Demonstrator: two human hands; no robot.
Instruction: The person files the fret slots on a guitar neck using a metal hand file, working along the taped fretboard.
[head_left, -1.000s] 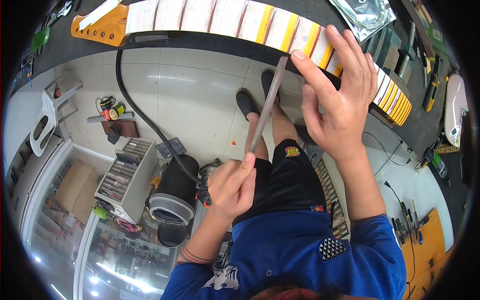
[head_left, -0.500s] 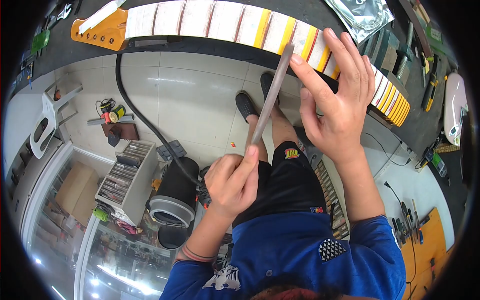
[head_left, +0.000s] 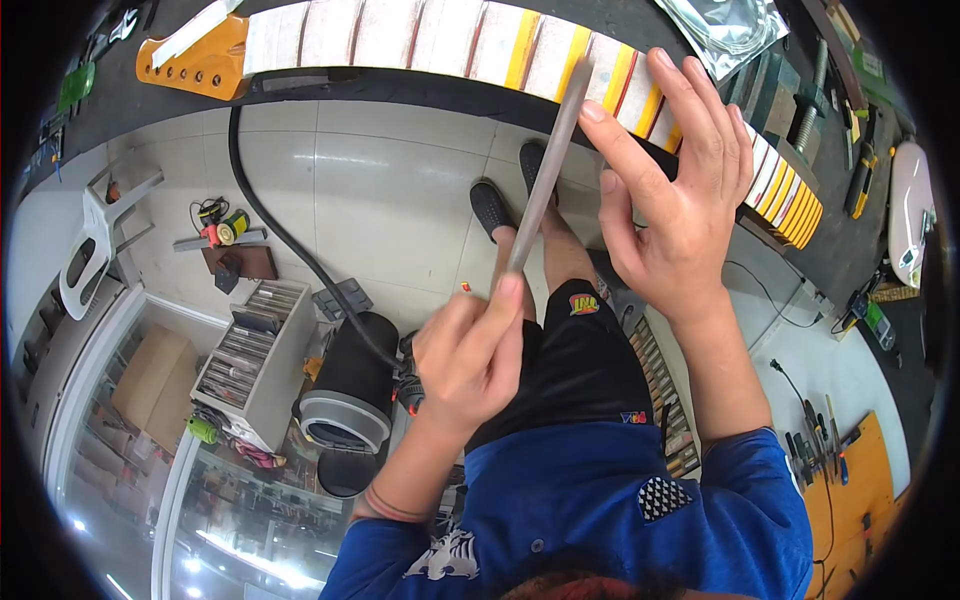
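A guitar neck (head_left: 430, 38) lies along the bench's near edge, its fretboard covered with white and yellow tape between the frets and its orange headstock (head_left: 195, 62) at the left. My left hand (head_left: 468, 350) is wrapped round the lower end of a long, thin metal file (head_left: 545, 180). The file's far end overlaps the neck's taped edge. My right hand (head_left: 685, 190) has its fingers spread over the neck right of the file; its index fingertip is beside the file.
On the dark bench (head_left: 400, 90) lie a clear plastic bag (head_left: 728, 35), a vise (head_left: 770, 95) and yellow-black cutters (head_left: 862, 183). Below the bench stand a black bin (head_left: 350, 390), a white rack (head_left: 255, 360) and a power tool (head_left: 232, 228). A black hose (head_left: 265, 215) hangs down.
My left hand has moved up and slightly right. The file's far end has gone from below the neck's edge to over it. My right hand has barely moved.
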